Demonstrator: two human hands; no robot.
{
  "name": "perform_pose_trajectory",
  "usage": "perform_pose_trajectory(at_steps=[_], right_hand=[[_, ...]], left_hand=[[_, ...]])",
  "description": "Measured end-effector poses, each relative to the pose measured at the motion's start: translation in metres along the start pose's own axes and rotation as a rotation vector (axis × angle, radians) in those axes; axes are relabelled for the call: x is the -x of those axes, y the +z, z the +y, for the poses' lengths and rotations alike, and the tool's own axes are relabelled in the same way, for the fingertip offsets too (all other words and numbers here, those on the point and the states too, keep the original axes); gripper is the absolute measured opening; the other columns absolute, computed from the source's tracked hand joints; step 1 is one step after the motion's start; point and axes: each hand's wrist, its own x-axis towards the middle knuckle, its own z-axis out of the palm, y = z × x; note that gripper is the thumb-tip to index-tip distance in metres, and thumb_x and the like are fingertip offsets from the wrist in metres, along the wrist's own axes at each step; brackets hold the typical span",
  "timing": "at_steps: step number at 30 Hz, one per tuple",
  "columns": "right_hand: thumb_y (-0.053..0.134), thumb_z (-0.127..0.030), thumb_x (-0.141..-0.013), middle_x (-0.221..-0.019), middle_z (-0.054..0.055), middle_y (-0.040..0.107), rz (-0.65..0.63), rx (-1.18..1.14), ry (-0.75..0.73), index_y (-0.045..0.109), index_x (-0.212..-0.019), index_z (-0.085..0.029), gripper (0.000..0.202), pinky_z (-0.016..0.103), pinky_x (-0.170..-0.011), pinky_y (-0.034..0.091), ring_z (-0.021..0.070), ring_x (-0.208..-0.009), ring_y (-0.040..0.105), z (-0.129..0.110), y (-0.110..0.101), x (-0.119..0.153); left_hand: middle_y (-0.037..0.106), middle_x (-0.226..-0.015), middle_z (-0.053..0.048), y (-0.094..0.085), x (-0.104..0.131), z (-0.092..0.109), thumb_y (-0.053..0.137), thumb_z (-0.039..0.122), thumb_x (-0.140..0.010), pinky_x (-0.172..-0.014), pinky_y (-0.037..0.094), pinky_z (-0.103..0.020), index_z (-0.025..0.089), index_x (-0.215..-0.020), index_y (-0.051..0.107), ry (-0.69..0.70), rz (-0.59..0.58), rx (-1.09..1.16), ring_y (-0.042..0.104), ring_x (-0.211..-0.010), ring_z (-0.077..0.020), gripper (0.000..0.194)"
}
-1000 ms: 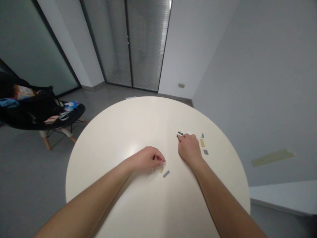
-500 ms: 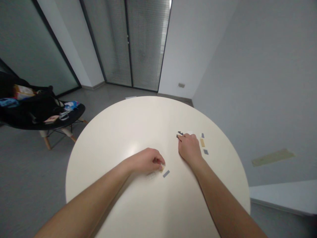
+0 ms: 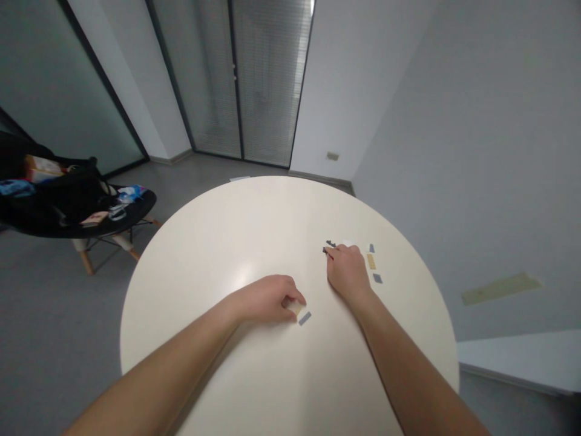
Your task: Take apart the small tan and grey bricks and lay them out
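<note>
left hand has shifted, now bracketing a yellow strip; right hand stays at a black piece; grips unclear.

A: What enclosed the room?
B: Pale walls, a dark-framed glass partition with blinds, and a grey floor.
A: Which furniture stood there?
B: A round cream worktop, softly reflecting light; at left, a black chair on wooden legs, holding a dark bag.
A: What did the right-hand wall bear?
B: A slanted yellowish strip.
</note>
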Motion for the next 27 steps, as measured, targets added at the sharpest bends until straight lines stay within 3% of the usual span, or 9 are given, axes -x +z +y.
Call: perform_pose_trajectory(at_steps=[5, 11, 18, 23, 27], right_hand=[[0.042, -0.020, -0.092, -0.098, 0.012, 0.068, 0.091, -0.063, -0.031, 0.070, -0.107, -0.015, 0.032, 0.036, -0.085, 0.034, 0.0230, -0.089, 0.052, 0.001, 0.000, 0.000], [0.046, -0.022, -0.090, -0.093, 0.010, 0.069, 0.191, -0.249, -0.106, 0.071, -0.099, -0.015, 0.027, 0.036, -0.086, 0.038, 0.0225, -0.088, 0.054, -0.002, -0.008, 0.007], [0.057, -0.026, -0.084, -0.081, 0.002, 0.069, -0.254, -0.495, -0.335, 0.072, -0.085, -0.021, 0.016, 0.026, -0.069, 0.041, 0.0144, -0.074, 0.059, -0.010, -0.039, 0.024], [0.068, -0.022, -0.072, -0.086, 0.001, 0.071, -0.482, -0.543, -0.420, 0.073, -0.089, -0.023, 0.017, 0.024, -0.068, 0.040, 0.0143, -0.076, 0.061, -0.019, -0.048, 0.036], [0.068, -0.019, -0.071, -0.085, 0.001, 0.069, -0.574, -0.569, -0.514, 0.073, -0.082, -0.023, 0.013, 0.023, -0.071, 0.041, 0.0144, -0.078, 0.060, -0.024, -0.044, 0.039]], left_hand=[[0.061, -0.081, -0.003, 0.001, -0.001, 0.000, 0.065, 0.018, -0.071, -0.060, 0.038, -0.022, 0.020, -0.096, 0.073, 0.002, -0.010, -0.082, 0.054, -0.068, -0.0136, 0.026], [0.062, -0.077, -0.001, 0.001, 0.000, 0.004, 0.065, 0.017, -0.069, -0.058, 0.036, -0.021, 0.019, -0.090, 0.070, -0.082, -0.001, -0.022, 0.053, -0.066, -0.0122, 0.021], [0.058, -0.064, 0.003, 0.006, 0.000, -0.008, 0.058, 0.016, -0.072, -0.052, 0.033, -0.020, 0.017, -0.078, 0.063, -0.201, 0.131, 0.247, 0.049, -0.057, -0.0099, 0.008], [0.059, -0.065, 0.001, 0.001, -0.009, -0.021, 0.061, 0.020, -0.073, -0.055, 0.036, -0.021, 0.015, -0.077, 0.062, -0.222, 0.385, 0.388, 0.049, -0.059, -0.0103, 0.006], [0.058, -0.067, 0.002, -0.002, -0.013, -0.030, 0.066, 0.025, -0.073, -0.055, 0.036, -0.021, 0.015, -0.081, 0.061, -0.234, 0.534, 0.520, 0.048, -0.057, -0.0087, 0.013]])
